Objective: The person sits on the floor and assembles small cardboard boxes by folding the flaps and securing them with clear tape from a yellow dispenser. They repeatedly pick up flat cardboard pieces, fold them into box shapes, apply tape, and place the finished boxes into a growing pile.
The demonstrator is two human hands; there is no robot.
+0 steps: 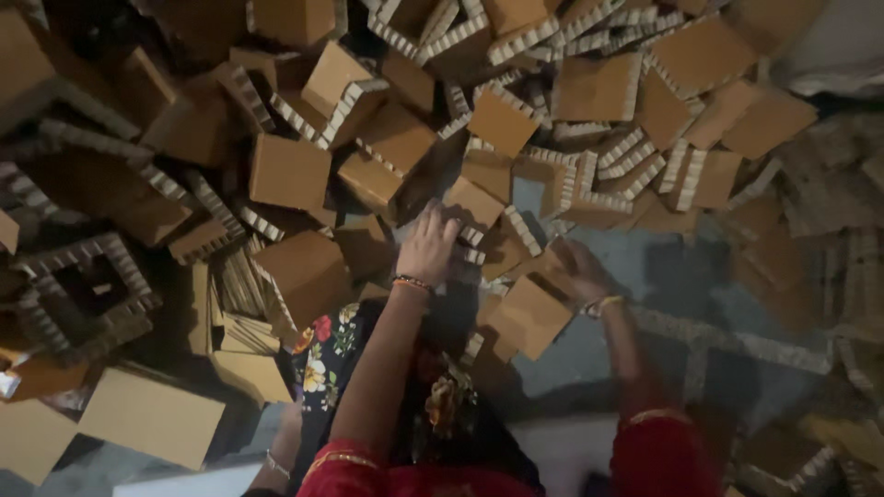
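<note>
1. Head view: my left hand [429, 247] rests, fingers spread flat and gripping nothing, on a heap of square brown honeycomb-cardboard blocks [502, 120] with pale ribbed edges.
2. My right hand [578, 272] touches one flat brown block [529, 316] at the heap's near edge; I cannot tell whether my fingers clamp it.
3. A pale cardboard sheet [150, 416] lies lower left, a hollow square frame [85, 290] above it.

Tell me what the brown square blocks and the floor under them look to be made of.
Brown blocks: likely honeycomb cardboard with matte kraft-paper faces; the pale cut edges show rows of cells.
Floor: seemingly grey concrete or stone, dull and smooth; dim light leaves it open.
</note>
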